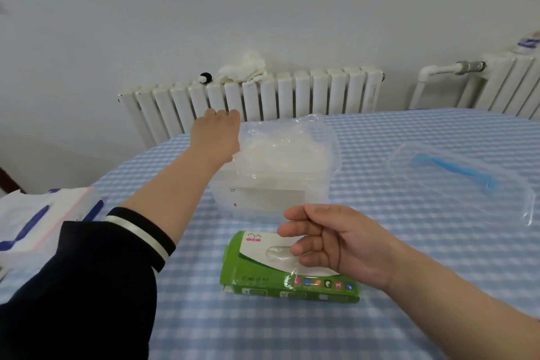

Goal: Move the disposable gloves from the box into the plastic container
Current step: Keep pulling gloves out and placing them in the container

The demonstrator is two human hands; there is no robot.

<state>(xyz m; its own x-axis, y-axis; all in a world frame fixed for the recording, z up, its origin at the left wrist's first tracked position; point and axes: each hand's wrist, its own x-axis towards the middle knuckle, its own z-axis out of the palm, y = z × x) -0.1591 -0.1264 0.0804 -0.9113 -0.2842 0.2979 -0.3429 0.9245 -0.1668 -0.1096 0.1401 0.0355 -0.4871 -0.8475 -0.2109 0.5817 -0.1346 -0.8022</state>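
Observation:
A green and white glove box (263,280) lies on the checked tablecloth near me. Just above its slot hovers my right hand (327,245), fingers curled, pinching a thin clear glove (287,260) that comes out of the box. Behind the box stands the clear plastic container (263,199) with several crumpled clear gloves (280,149) heaped in and over its top. My left hand (216,137) reaches over the container's far left corner and holds the edge of that glove heap; its fingers are hidden behind the back of the hand.
The container's clear lid with a blue handle (455,172) lies to the right on the table. A zip bag with blue print (43,213) sits at the left edge. A white radiator (263,96) with a cloth on it runs along the wall behind.

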